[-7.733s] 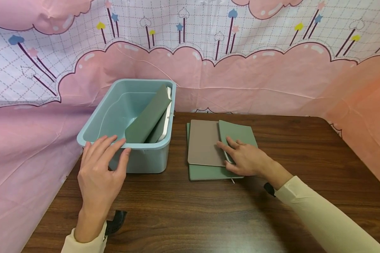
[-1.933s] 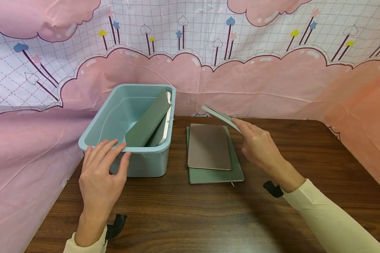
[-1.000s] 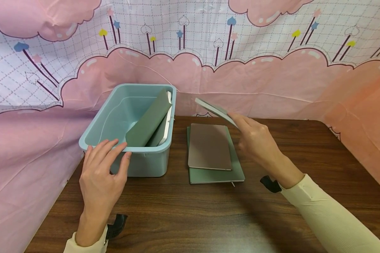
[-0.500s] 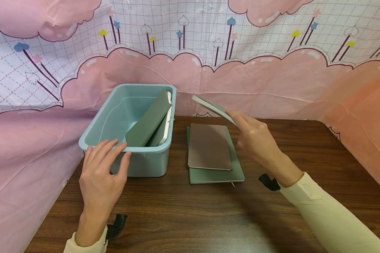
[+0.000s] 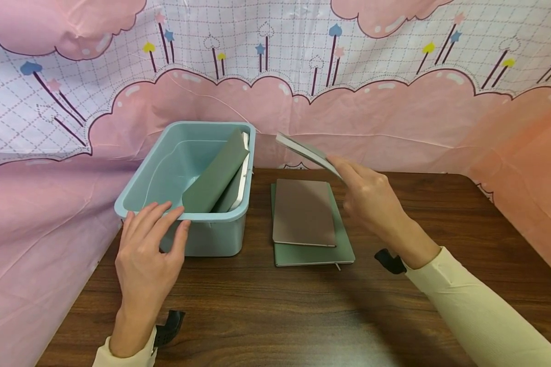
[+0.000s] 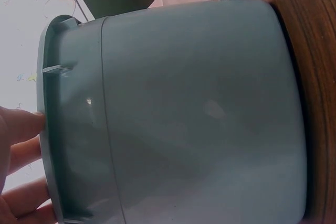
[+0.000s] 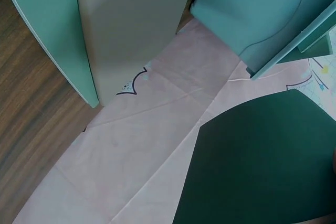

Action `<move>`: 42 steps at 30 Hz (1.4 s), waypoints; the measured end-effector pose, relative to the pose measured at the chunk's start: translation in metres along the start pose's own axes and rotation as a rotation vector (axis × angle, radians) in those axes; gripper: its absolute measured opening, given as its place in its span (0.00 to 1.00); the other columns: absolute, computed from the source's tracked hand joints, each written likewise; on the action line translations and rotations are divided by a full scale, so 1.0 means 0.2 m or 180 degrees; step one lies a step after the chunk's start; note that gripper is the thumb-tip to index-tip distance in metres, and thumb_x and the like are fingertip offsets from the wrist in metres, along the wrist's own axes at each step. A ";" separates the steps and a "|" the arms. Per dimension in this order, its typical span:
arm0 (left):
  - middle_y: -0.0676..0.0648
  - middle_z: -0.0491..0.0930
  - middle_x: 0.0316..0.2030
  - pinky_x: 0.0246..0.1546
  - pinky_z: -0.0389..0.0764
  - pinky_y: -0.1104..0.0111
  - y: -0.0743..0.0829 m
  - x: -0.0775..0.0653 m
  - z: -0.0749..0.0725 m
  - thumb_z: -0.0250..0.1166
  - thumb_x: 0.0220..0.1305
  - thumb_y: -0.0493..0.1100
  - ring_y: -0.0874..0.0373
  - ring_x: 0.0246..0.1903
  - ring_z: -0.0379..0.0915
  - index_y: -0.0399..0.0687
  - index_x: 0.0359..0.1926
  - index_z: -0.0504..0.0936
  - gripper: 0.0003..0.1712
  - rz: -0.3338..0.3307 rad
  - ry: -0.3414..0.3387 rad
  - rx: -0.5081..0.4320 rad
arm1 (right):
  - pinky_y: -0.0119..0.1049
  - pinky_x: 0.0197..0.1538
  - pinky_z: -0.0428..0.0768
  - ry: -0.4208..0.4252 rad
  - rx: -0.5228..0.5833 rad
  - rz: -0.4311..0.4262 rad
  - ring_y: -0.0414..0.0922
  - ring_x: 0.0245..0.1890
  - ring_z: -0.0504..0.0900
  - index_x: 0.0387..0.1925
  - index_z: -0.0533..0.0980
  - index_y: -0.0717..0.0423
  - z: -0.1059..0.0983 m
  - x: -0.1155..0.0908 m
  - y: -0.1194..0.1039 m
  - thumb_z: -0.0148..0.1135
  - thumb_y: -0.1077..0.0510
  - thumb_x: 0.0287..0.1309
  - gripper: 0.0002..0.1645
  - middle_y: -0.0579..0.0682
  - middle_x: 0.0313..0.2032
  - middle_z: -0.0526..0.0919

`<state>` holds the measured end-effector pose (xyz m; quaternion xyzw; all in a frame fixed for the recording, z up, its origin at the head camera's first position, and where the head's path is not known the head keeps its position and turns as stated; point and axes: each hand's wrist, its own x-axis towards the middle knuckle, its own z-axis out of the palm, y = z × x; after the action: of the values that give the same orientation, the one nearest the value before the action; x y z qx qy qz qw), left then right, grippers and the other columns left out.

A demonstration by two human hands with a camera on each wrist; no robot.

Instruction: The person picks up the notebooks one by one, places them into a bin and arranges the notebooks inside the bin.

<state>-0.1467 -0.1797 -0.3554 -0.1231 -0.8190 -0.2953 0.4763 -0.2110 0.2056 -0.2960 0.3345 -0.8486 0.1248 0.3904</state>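
My left hand [image 5: 149, 260] holds the near rim of a light blue plastic bin [image 5: 211, 237], its fingers over the edge and its thumb outside. Inside the bin, a green notebook [image 5: 216, 173] leans right, beside another with white page edges [image 5: 242, 186]. My right hand [image 5: 372, 204] grips a thin green notebook [image 5: 305, 152] by its near end, raised and tilted above the table. The right wrist view shows that notebook's dark green cover [image 7: 262, 156]. Beneath it, a brown notebook [image 5: 303, 211] lies on a larger green notebook [image 5: 314, 255].
The dark wooden table [image 5: 266, 316] runs under everything. A printed pink and white cloth [image 5: 376, 122] hangs behind it and along both sides. In the left wrist view, the bin's outer wall [image 6: 205, 114] fills most of the frame.
My right hand has picked up the small green notebook from the pile and raised it. Lately it drifts slightly left and up. My left hand stays on the bin's rim.
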 end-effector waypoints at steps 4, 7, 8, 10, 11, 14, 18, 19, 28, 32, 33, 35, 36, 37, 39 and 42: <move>0.40 0.90 0.52 0.73 0.66 0.36 0.00 0.00 0.00 0.74 0.67 0.43 0.40 0.60 0.81 0.46 0.52 0.92 0.14 0.0005 -0.0003 -0.0004 | 0.55 0.39 0.90 0.0013 -0.0026 -0.0012 0.63 0.44 0.92 0.62 0.77 0.68 -0.01 0.00 0.00 0.54 0.87 0.44 0.40 0.67 0.51 0.89; 0.41 0.90 0.53 0.74 0.66 0.37 0.00 0.00 0.00 0.73 0.67 0.43 0.40 0.60 0.81 0.47 0.52 0.92 0.14 -0.0011 -0.0007 -0.0005 | 0.55 0.40 0.90 0.0006 -0.0022 -0.0038 0.63 0.46 0.92 0.63 0.76 0.68 -0.01 0.01 0.00 0.54 0.87 0.43 0.41 0.67 0.52 0.88; 0.41 0.90 0.53 0.74 0.66 0.37 0.00 0.00 0.00 0.73 0.67 0.43 0.40 0.60 0.81 0.47 0.52 0.92 0.14 -0.0017 -0.0006 -0.0009 | 0.55 0.40 0.90 0.0005 -0.0019 -0.0049 0.63 0.46 0.91 0.63 0.76 0.68 -0.01 0.01 0.00 0.54 0.87 0.43 0.41 0.68 0.52 0.88; 0.41 0.90 0.53 0.75 0.66 0.37 0.00 0.00 0.00 0.73 0.67 0.43 0.40 0.60 0.81 0.47 0.52 0.92 0.14 -0.0021 -0.0003 -0.0013 | 0.56 0.42 0.90 0.0003 -0.0023 -0.0067 0.64 0.47 0.91 0.64 0.76 0.68 -0.01 0.01 0.00 0.54 0.87 0.44 0.41 0.68 0.54 0.88; 0.42 0.90 0.53 0.75 0.65 0.37 0.00 0.00 0.00 0.73 0.67 0.43 0.40 0.60 0.81 0.47 0.52 0.92 0.14 -0.0022 -0.0002 -0.0013 | 0.56 0.43 0.90 0.0004 -0.0028 -0.0077 0.64 0.48 0.91 0.64 0.76 0.68 -0.01 0.02 0.00 0.54 0.87 0.45 0.41 0.68 0.54 0.88; 0.41 0.90 0.53 0.74 0.66 0.36 0.00 0.00 0.00 0.74 0.67 0.43 0.40 0.60 0.81 0.47 0.52 0.92 0.14 -0.0014 0.0005 -0.0017 | 0.56 0.44 0.90 0.0014 -0.0049 -0.0103 0.64 0.48 0.91 0.64 0.76 0.68 -0.01 0.02 -0.01 0.56 0.86 0.47 0.40 0.68 0.54 0.88; 0.41 0.90 0.53 0.74 0.66 0.36 0.00 0.00 0.00 0.74 0.67 0.42 0.40 0.60 0.81 0.46 0.52 0.92 0.14 -0.0008 0.0001 -0.0016 | 0.56 0.44 0.90 0.0020 -0.0065 -0.0096 0.63 0.49 0.91 0.63 0.77 0.67 -0.01 0.03 -0.01 0.56 0.87 0.45 0.40 0.67 0.54 0.88; 0.41 0.90 0.53 0.74 0.66 0.36 0.00 0.00 0.00 0.74 0.67 0.42 0.40 0.60 0.81 0.46 0.52 0.92 0.14 -0.0008 0.0002 -0.0018 | 0.56 0.44 0.90 0.0018 -0.0060 -0.0089 0.63 0.49 0.91 0.63 0.76 0.67 -0.01 0.03 -0.02 0.56 0.87 0.44 0.41 0.67 0.54 0.88; 0.41 0.90 0.53 0.74 0.66 0.36 0.00 0.00 -0.01 0.74 0.67 0.43 0.39 0.60 0.81 0.47 0.52 0.92 0.14 -0.0014 0.0002 -0.0014 | 0.55 0.42 0.90 0.0029 -0.0055 -0.0159 0.64 0.48 0.91 0.64 0.76 0.66 -0.01 0.05 -0.03 0.54 0.86 0.44 0.42 0.67 0.56 0.87; 0.41 0.90 0.53 0.74 0.66 0.36 0.00 0.00 -0.01 0.74 0.67 0.43 0.40 0.61 0.81 0.47 0.51 0.92 0.13 -0.0010 0.0006 -0.0011 | 0.53 0.37 0.90 0.0072 -0.0079 -0.0245 0.64 0.45 0.91 0.64 0.77 0.67 -0.01 0.07 -0.03 0.54 0.86 0.44 0.41 0.68 0.55 0.88; 0.41 0.90 0.53 0.74 0.66 0.36 0.00 0.00 -0.01 0.74 0.67 0.43 0.40 0.61 0.81 0.47 0.51 0.92 0.13 -0.0009 0.0007 -0.0011 | 0.53 0.36 0.90 0.0080 -0.0080 -0.0259 0.64 0.45 0.91 0.64 0.77 0.67 -0.01 0.07 -0.04 0.54 0.86 0.44 0.41 0.68 0.54 0.88; 0.41 0.90 0.53 0.74 0.66 0.36 0.00 0.00 -0.01 0.74 0.67 0.43 0.40 0.61 0.81 0.46 0.51 0.92 0.13 -0.0007 0.0008 -0.0013 | 0.53 0.36 0.89 0.0080 -0.0080 -0.0276 0.64 0.45 0.91 0.64 0.77 0.67 -0.01 0.08 -0.04 0.53 0.86 0.44 0.42 0.68 0.54 0.88; 0.41 0.90 0.53 0.74 0.66 0.36 0.01 0.00 -0.01 0.74 0.67 0.43 0.40 0.61 0.81 0.46 0.51 0.92 0.13 -0.0006 0.0004 -0.0014 | 0.53 0.36 0.89 0.0075 -0.0089 -0.0281 0.64 0.45 0.91 0.64 0.77 0.66 -0.02 0.09 -0.04 0.53 0.85 0.45 0.42 0.68 0.54 0.88; 0.41 0.90 0.53 0.74 0.66 0.36 0.01 0.00 -0.01 0.74 0.67 0.43 0.40 0.61 0.81 0.46 0.51 0.92 0.13 -0.0006 0.0005 -0.0014 | 0.52 0.35 0.89 0.0070 -0.0085 -0.0281 0.65 0.46 0.91 0.65 0.77 0.66 -0.02 0.09 -0.04 0.53 0.85 0.45 0.42 0.68 0.54 0.88; 0.41 0.90 0.53 0.74 0.66 0.36 0.01 0.00 -0.01 0.74 0.67 0.43 0.40 0.61 0.81 0.46 0.51 0.92 0.13 -0.0008 0.0002 -0.0013 | 0.51 0.32 0.88 0.0067 -0.0095 -0.0287 0.65 0.45 0.91 0.65 0.77 0.66 -0.02 0.10 -0.05 0.53 0.85 0.45 0.42 0.68 0.54 0.88; 0.41 0.90 0.53 0.74 0.66 0.36 0.01 0.00 -0.01 0.74 0.67 0.43 0.40 0.61 0.81 0.46 0.52 0.92 0.14 -0.0015 -0.0006 -0.0009 | 0.48 0.26 0.83 0.0061 -0.0106 -0.0287 0.65 0.45 0.91 0.66 0.76 0.64 -0.02 0.12 -0.06 0.53 0.84 0.45 0.43 0.67 0.54 0.88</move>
<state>-0.1454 -0.1796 -0.3535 -0.1221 -0.8194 -0.2974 0.4746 -0.2113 0.1872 -0.2759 0.3647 -0.8308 0.0962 0.4092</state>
